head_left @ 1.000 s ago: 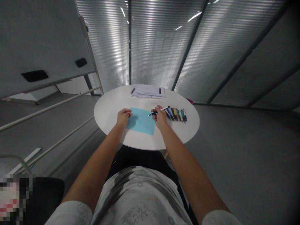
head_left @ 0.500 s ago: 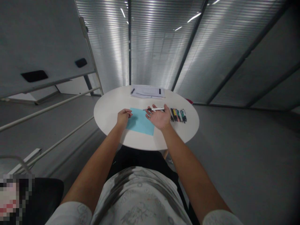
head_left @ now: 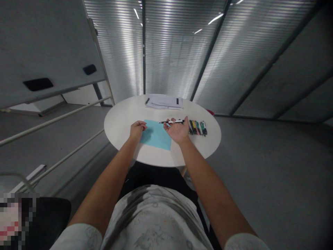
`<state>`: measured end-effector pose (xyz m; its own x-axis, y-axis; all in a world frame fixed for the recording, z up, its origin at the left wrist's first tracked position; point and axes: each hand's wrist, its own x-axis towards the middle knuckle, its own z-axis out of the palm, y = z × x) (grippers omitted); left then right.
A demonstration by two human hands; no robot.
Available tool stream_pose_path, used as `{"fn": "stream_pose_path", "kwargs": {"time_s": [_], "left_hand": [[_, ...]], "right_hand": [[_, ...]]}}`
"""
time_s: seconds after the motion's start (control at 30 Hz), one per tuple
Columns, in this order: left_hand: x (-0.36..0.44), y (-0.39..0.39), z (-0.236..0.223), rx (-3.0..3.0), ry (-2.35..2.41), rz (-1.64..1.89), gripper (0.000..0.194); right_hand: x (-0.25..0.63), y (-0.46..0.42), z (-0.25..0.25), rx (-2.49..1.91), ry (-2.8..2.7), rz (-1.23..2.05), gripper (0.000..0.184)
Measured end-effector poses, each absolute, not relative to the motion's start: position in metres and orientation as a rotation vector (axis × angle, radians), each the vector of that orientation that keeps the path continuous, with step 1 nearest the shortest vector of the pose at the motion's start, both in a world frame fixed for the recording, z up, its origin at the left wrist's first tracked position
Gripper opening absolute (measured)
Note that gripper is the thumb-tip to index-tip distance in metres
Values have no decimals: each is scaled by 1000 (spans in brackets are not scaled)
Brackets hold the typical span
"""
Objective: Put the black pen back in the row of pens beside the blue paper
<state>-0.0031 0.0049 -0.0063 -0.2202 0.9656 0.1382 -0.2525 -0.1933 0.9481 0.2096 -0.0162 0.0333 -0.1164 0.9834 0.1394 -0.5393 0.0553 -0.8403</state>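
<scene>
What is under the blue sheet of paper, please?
The blue sheet lies on the white table, which shows around its edges. Whether anything else is beneath it cannot be seen.

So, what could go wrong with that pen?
The pen lies across the fingers of the upturned right grip, so it might roll out and drop. Its tip is uncapped and close to the blue paper, so a slip could leave a stray mark. The row of pens lies right beside that grip, so a sideways bump might scatter them.
</scene>
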Motion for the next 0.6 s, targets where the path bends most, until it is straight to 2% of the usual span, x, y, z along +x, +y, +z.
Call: {"fn": "stream_pose_path", "kwargs": {"time_s": [0.13, 0.27, 0.3, 0.47, 0.6], "left_hand": [[-3, 4, -6, 1006, 1064, 1590, 21], [-3, 4, -5, 1022, 1065, 1583, 21], [-3, 4, -5, 1022, 1067, 1585, 21], [-3, 6, -7, 1019, 1063, 1583, 21], [-3, 6, -7, 1041, 1071, 1576, 22]], "right_hand": [[209, -9, 32, -768, -894, 1433, 45], [205, -2, 25, -774, -770, 1484, 15], [204, 0, 23, -791, -759, 1480, 13], [213, 18, 22, -1120, -1052, 1251, 25], [239, 32, 35, -1667, -1517, 572, 49]]}}
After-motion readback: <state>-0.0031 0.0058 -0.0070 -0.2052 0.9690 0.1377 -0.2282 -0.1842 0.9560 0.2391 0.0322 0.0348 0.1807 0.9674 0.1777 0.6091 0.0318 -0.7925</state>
